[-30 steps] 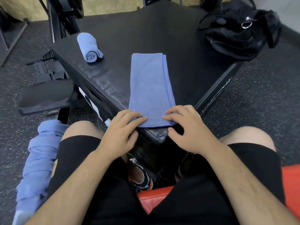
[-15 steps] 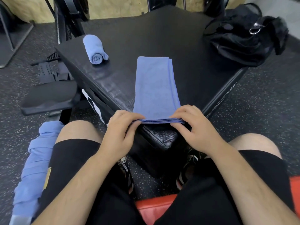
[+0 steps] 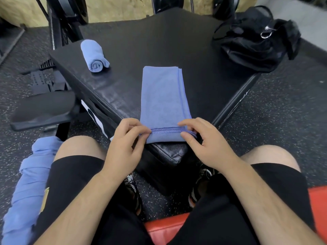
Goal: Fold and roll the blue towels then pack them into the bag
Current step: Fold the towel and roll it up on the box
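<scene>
Axis of the folded blue towel (image 3: 164, 96) runs straight away from you along the black padded box (image 3: 159, 41), near end at its corner. Your left hand (image 3: 123, 147) pinches the turned-over hem at its left end, your right hand (image 3: 207, 145) at the right, equally near. Fingers curled, clamped on cloth. Next, I'd judge: roll forward.

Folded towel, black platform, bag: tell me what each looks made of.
The folded towel looks like soft matte cloth, likely microfibre; its hem is stitched. The black platform seems a padded block in woven-textured vinyl, faintly shiny. The bag is limp, creased black fabric, probably nylon, with a metal ring.
</scene>
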